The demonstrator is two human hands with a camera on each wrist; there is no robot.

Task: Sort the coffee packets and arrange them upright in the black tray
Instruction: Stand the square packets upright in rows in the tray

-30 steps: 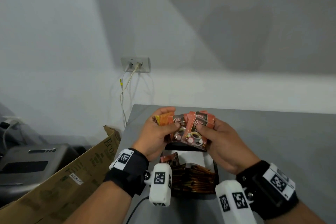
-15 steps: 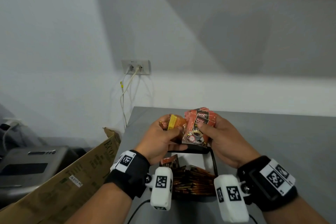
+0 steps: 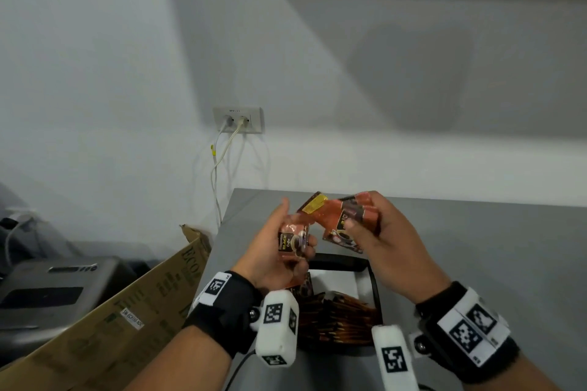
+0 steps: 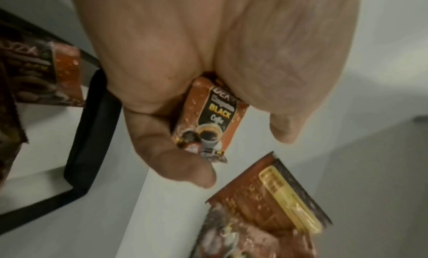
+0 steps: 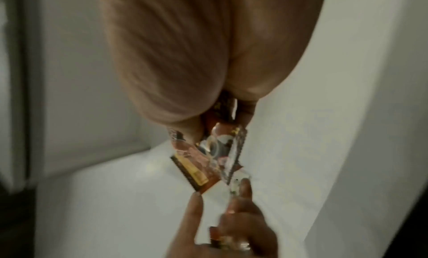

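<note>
My left hand (image 3: 287,232) grips one orange packet marked "Black Coffee" (image 3: 293,241), held above the near-left corner of the table. In the left wrist view the fingers curl round this packet (image 4: 209,119). To its right, my right hand (image 3: 360,216) pinches a tilted bundle of orange and brown coffee packets (image 3: 333,216), which also shows in the right wrist view (image 5: 215,152). Below both hands lies the black tray (image 3: 372,279), with several packets (image 3: 336,317) standing in its near part. The two hands are a little apart.
The grey table (image 3: 476,247) stretches away to the right. An open cardboard box (image 3: 127,311) stands left of the table beside a grey machine (image 3: 47,289). A wall socket (image 3: 238,119) with white cables hangs behind the table's left corner.
Both hands held the packets together before. My left hand has since drawn one Black Coffee packet down and to the left, and the right hand keeps the rest, now tilted.
</note>
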